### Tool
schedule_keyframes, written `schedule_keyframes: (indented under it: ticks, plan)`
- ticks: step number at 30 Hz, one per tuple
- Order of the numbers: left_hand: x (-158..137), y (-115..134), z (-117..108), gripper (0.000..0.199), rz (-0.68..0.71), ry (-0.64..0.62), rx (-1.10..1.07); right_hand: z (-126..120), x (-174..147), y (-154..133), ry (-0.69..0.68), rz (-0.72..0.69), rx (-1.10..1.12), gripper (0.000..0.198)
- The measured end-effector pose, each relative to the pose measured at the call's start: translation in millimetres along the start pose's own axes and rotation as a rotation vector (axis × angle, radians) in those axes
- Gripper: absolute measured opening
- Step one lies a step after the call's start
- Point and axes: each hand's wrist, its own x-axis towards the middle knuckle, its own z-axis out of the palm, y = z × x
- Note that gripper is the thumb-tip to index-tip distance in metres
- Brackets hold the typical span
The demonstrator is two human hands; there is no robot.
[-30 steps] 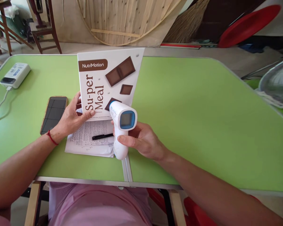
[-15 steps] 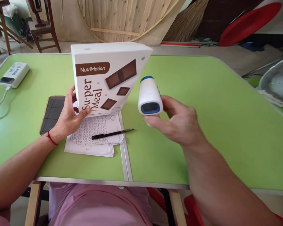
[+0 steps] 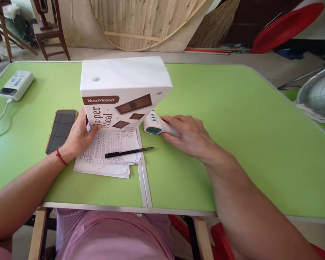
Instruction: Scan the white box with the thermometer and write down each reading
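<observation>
A: From the head view, what has the left hand (image 3: 79,139) got?

B: It grips the near left edge of the white box (image 3: 124,92), thumb in front and fingers curled behind. The box leans toward the person, its bottom edge resting on the papers (image 3: 108,153), so the hand seems to be there to prop it; left alone at that tilt it would likely tip over.

A: And the right hand (image 3: 188,135)?

B: It lies low on the green table (image 3: 233,126), fingers closed around the handle of the white and blue thermometer (image 3: 154,124). The thermometer lies on its side on the table, its head just beside the box's lower right corner, maybe touching it; I can't tell. Held flat like that, the table looks to be carrying its weight and the hand is only wrapped round it.

A: What else is about?

B: A black pen (image 3: 128,152) lies across the papers, its tip reaching over the seam in the table. A phone (image 3: 61,130) lies screen up just left of the left hand. Far left, a white power bank (image 3: 16,85) with a cable sits well apart from everything. There is only the one view.
</observation>
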Motion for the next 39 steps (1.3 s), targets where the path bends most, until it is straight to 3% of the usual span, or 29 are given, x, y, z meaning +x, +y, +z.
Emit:
schedule_keyframes:
  ticks: [4, 6, 8, 11, 13, 16, 20, 23, 26, 29, 34, 39]
  plan:
    - [-3.0, -0.5, 2.9, 0.046, -0.037, 0.077, -0.069, -4.8, -0.9, -5.7, 0.163, -0.066, 0.011, 0.043]
    - [-3.0, 3.1, 2.3, 0.055, -0.039, 0.164, -0.045, -11.4, -1.8, -16.4, 0.229, -0.155, 0.113, 0.034]
    - [-1.5, 10.1, -0.2, 0.058, 0.0, 0.29, -0.014, -17.1, -3.4, -30.4, 0.166, -0.298, 0.271, 0.021]
    - [0.6, 25.8, -6.1, 0.042, 0.15, 0.401, 0.001, -18.6, -6.7, -48.8, -0.001, -0.458, 0.318, 0.015]
    - [0.5, 36.7, -9.7, 0.025, 0.259, 0.352, 0.093, -15.7, -8.4, -54.8, -0.05, -0.505, 0.249, 0.013]
    - [-1.0, 45.6, -12.1, 0.015, 0.414, 0.143, 0.201, -13.6, -8.9, -53.5, -0.081, -0.528, 0.205, 0.013]
    - [-2.5, 38.1, -10.9, 0.012, 0.399, -0.235, 0.254, -20.8, -5.9, -40.5, -0.1, -0.491, 0.307, 0.012]
    - [-4.4, 30.6, -8.6, 0.025, 0.398, -0.474, 0.319, -25.3, -3.9, -35.0, 0.001, -0.369, 0.495, 0.007]
    - [-8.3, 31.5, -5.2, 0.043, 0.439, -0.639, 0.418, -23.1, -3.6, -46.0, 0.211, -0.134, 0.727, 0.003]
    - [-12.7, 37.3, -0.4, 0.045, 0.413, -0.671, 0.509, -15.4, -3.2, -70.5, 0.253, 0.038, 0.971, 0.005]
    - [-17.3, 42.7, 8.7, 0.039, 0.413, -0.622, 0.536, 5.0, 1.0, -96.7, 0.218, 0.236, 1.047, 0.006]
    - [-18.9, 42.6, 12.0, 0.036, 0.426, -0.605, 0.514, 20.2, 4.3, -92.6, 0.315, 0.218, 0.896, 0.009]
